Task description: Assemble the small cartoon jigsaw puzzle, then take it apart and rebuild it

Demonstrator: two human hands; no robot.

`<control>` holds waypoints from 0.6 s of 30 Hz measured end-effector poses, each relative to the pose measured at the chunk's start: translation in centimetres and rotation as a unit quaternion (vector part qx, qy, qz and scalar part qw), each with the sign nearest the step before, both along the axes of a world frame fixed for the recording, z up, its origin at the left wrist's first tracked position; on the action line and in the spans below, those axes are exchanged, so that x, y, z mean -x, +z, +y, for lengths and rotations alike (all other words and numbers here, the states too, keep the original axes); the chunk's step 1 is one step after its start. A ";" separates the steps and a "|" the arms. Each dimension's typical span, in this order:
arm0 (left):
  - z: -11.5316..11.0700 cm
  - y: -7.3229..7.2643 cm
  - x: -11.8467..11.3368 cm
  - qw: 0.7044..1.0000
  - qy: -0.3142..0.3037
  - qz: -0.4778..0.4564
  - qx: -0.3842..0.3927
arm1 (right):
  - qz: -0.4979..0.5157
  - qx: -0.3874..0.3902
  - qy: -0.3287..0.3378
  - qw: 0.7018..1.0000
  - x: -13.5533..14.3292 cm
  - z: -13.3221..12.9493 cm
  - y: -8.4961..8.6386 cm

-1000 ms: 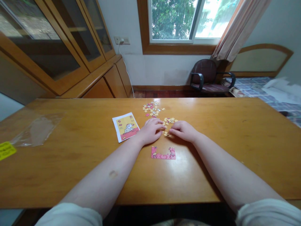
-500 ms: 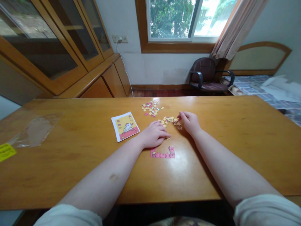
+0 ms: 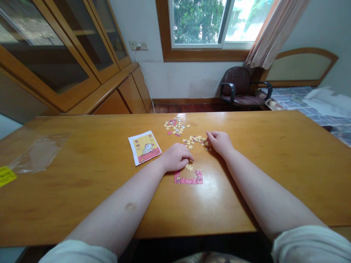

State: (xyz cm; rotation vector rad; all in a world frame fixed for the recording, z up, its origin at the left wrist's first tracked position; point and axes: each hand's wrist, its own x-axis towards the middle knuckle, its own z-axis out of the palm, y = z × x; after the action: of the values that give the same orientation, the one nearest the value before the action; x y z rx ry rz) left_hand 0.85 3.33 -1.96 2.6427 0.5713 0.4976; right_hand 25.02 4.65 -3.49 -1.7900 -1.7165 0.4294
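Observation:
A partly joined jigsaw puzzle (image 3: 189, 181), pink with a raised edge on both sides, lies on the table in front of me. My left hand (image 3: 177, 157) rests just above its left side, fingers loosely bent and apart. Beside those fingertips are a few yellow puzzle pieces (image 3: 189, 167). My right hand (image 3: 221, 143) is closed, thumb and index finger together at the right end of a spread of yellow puzzle pieces (image 3: 195, 139); whatever is between them is hidden. Farther back lies a second heap of yellow and pink pieces (image 3: 177, 126).
Left of the hands lies a picture card (image 3: 145, 148) with a white cartoon animal on yellow and red. A clear plastic bag (image 3: 41, 151) with a yellow label is at the table's left. Beyond the wooden table (image 3: 246, 182) stand a chair (image 3: 238, 86) and a cabinet (image 3: 109, 84).
My left hand has drawn slightly left with its fingers more bent, uncovering yellow pieces above the joined puzzle. My right hand stays by the spread of pieces, nearly unmoved.

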 end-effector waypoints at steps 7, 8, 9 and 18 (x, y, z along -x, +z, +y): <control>1.0 -0.4 0.5 0.985 0.172 -0.024 0.003 | 0.019 0.045 0.066 0.997 0.4 -0.4 0.2; 1.0 -0.5 0.5 0.982 0.188 -0.024 0.001 | 0.030 0.047 0.086 0.995 0.4 -0.5 0.2; 1.0 -0.6 0.5 0.979 0.200 -0.021 -0.003 | 0.039 0.044 0.104 0.993 0.4 -0.5 0.2; 1.1 -1.2 0.4 0.973 0.230 0.007 -0.014 | -0.002 0.001 0.135 0.991 0.2 -0.2 0.3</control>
State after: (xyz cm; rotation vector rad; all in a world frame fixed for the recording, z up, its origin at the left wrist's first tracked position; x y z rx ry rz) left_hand 0.48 4.46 -3.19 2.5357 1.1992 0.6203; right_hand 24.85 4.42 -3.23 -1.5639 -1.9699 0.5420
